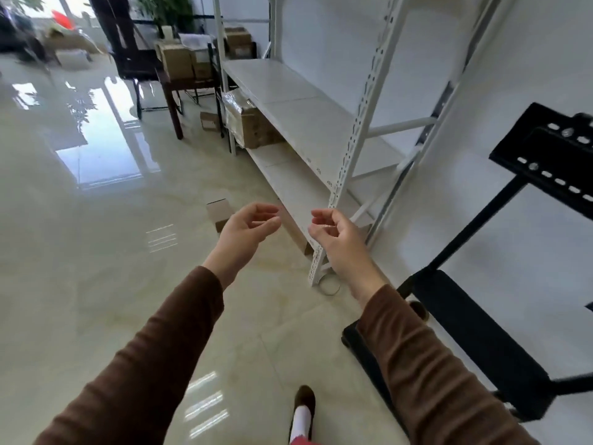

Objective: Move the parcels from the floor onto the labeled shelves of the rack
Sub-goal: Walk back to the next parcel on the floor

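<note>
Both hands were raised, empty, palms facing each other with fingers loosely curled: the left hand (248, 224) and the right hand (333, 234) stood apart with a gap between them, gripping nothing. A small cardboard parcel (219, 213) lay on the floor (96, 252) just beyond the left hand, its near side hidden behind that hand. The rack (353, 130), of white painted metal with perforated uprights, stood to the right of the hands; its flat shelves carried small labels along the front edge, too blurred to read. A larger box (250, 123), partly wrapped in clear film, sat on the lower shelf at the far end. The floor was glossy pale tile with strong reflections. Brown ribbed sleeves covered both forearms. A black metal stand (481, 332) at right was cut off by the frame edge.
</note>
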{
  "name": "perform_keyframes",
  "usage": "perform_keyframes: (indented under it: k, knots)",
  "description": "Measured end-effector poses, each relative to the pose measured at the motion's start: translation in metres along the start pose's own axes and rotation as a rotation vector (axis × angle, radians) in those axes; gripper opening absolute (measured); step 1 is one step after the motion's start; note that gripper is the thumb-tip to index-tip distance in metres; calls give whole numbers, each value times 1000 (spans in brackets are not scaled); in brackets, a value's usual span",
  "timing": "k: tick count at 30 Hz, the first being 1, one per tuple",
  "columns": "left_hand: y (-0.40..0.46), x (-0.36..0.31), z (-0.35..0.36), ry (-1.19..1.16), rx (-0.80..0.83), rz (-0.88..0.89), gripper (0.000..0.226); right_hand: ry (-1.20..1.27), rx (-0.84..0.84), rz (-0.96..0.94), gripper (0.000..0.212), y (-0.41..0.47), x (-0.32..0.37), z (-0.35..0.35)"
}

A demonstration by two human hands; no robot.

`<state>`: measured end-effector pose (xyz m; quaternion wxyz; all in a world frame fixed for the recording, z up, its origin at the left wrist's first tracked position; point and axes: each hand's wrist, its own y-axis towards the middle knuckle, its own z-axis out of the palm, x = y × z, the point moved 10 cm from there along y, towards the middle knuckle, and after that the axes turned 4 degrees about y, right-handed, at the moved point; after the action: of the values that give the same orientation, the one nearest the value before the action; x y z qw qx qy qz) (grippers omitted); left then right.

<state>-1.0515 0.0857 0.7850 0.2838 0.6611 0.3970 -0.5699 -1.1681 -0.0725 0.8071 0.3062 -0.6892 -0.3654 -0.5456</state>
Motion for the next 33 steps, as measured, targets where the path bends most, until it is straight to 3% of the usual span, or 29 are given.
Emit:
perform_keyframes:
  k: [9,18,33]
  knots:
    - [127,26,-84,28,-171,-69,24,5,148,-28,26,174,-9,81]
    - [208,76,-207,17,-348,-185,30,-48,366,-7,26,298,-6,221]
    - [430,138,-435,26,-289,-246,27,-6,342,114,31,500,15,452]
